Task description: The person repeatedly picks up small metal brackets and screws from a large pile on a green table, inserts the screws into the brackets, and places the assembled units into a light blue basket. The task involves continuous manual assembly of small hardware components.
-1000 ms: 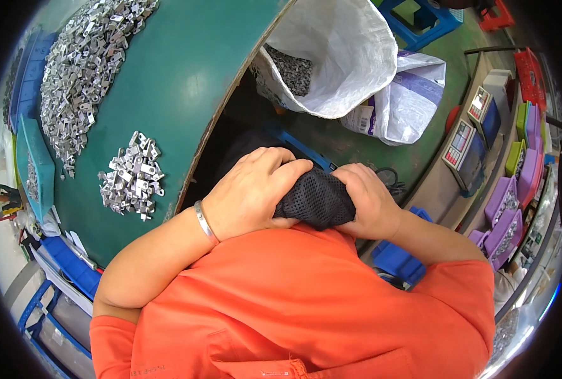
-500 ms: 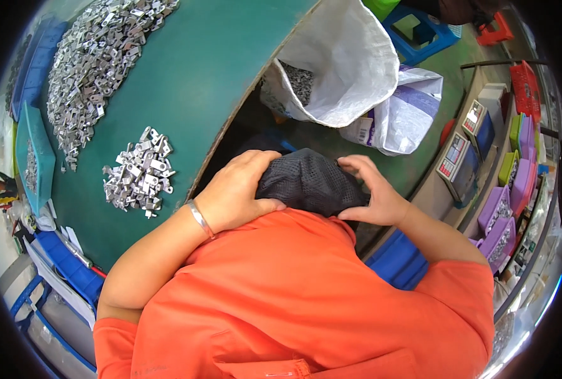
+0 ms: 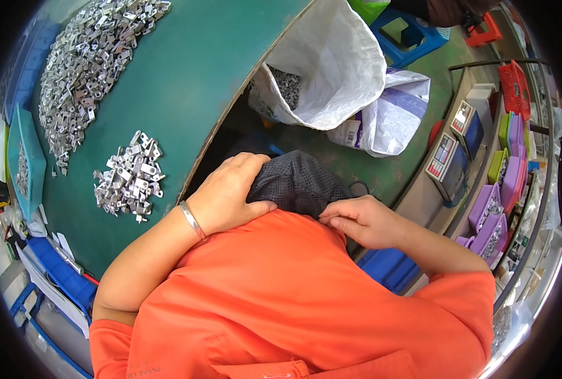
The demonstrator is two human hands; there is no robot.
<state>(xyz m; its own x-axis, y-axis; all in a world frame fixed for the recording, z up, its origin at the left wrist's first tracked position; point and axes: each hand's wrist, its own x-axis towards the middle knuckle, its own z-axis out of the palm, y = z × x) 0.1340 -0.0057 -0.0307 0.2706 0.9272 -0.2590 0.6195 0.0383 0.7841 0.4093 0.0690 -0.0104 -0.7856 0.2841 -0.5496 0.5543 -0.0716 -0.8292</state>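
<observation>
Black mesh cloth (image 3: 297, 182) lies bunched over my lap, just beyond the orange shirt (image 3: 275, 271). My left hand (image 3: 227, 192), with a silver bangle at the wrist, rests against the left side of the cloth; its fingers are stretched out and the thumb is apart. At the cloth's right side, by the shirt's edge, my right hand (image 3: 363, 221) has its thumb and fingers drawn together. What they pinch, if anything, is hidden. A small pile of bent metal brackets (image 3: 131, 177) lies on the green table (image 3: 167, 82), left of my left hand.
A large heap of metal brackets (image 3: 85, 76) covers the table's far left, beside a teal tray (image 3: 35, 164). Right of the table edge stands an open white sack (image 3: 350, 69) with metal parts inside. Digital scales (image 3: 446, 161) and purple bins (image 3: 488, 234) line the right.
My right hand has moved left along the cloth, and its spread fingers have closed together. The left hand stays on the cloth. The whole view has shifted slightly.
</observation>
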